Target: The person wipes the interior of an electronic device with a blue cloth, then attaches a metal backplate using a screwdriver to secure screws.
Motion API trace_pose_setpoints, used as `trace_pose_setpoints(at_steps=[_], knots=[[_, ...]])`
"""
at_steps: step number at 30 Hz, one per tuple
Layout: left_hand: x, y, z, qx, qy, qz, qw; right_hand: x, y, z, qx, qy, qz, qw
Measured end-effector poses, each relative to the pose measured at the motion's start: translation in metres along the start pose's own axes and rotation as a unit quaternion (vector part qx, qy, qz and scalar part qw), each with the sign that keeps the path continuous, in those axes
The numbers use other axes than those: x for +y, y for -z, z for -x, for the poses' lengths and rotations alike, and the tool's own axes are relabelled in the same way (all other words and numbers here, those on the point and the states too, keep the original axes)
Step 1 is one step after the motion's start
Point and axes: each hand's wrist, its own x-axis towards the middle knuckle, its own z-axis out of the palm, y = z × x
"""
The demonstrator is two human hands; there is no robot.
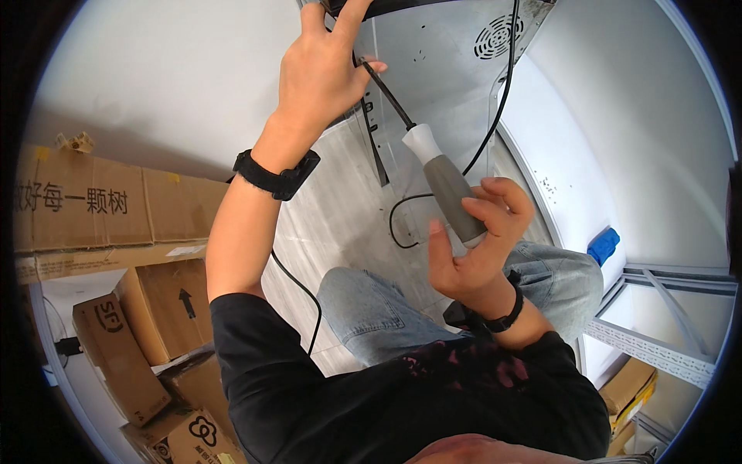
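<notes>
My right hand [487, 247] is curled round the butt of a screwdriver [452, 193] with a grey and white handle. Its dark shaft slants up and left to a grey metal housing [433, 85]. There my left hand [321, 77] lies against the housing's edge, fingers stretched and apart, the thumb beside the shaft's far end. The screwdriver's tip and whatever it meets are hidden near that thumb. A round slotted vent [498, 36] is cut in the housing's panel.
A black cable [504, 100] hangs over the panel; another cable [297, 282] runs near my left arm. Cardboard boxes [116, 205] are stacked at left. On the right stand a white metal frame [657, 332] and a blue bundle [604, 246]. My knees [363, 309] are below.
</notes>
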Motion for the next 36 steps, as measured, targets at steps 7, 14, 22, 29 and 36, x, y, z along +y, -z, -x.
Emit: trace_pose_setpoints(at_steps=[7,14,22,29,36], knots=[[0.010,0.012,-0.004,-0.040,0.022,0.024,0.999,-0.003,0.016,0.001,-0.142,-0.055,0.069,0.986],[0.003,-0.001,0.000,0.018,0.002,0.010,1.000,0.005,0.007,0.011,-0.063,0.018,0.059,0.996],[0.004,0.000,0.001,0.016,0.011,0.014,1.000,0.004,0.003,0.001,-0.020,0.030,0.061,0.997],[0.005,-0.001,-0.001,0.010,0.014,0.006,1.000,0.010,-0.003,-0.003,0.029,0.032,-0.025,0.999],[0.004,0.000,0.002,0.023,0.017,0.004,1.000,0.011,0.016,-0.007,-0.114,0.007,0.071,0.991]])
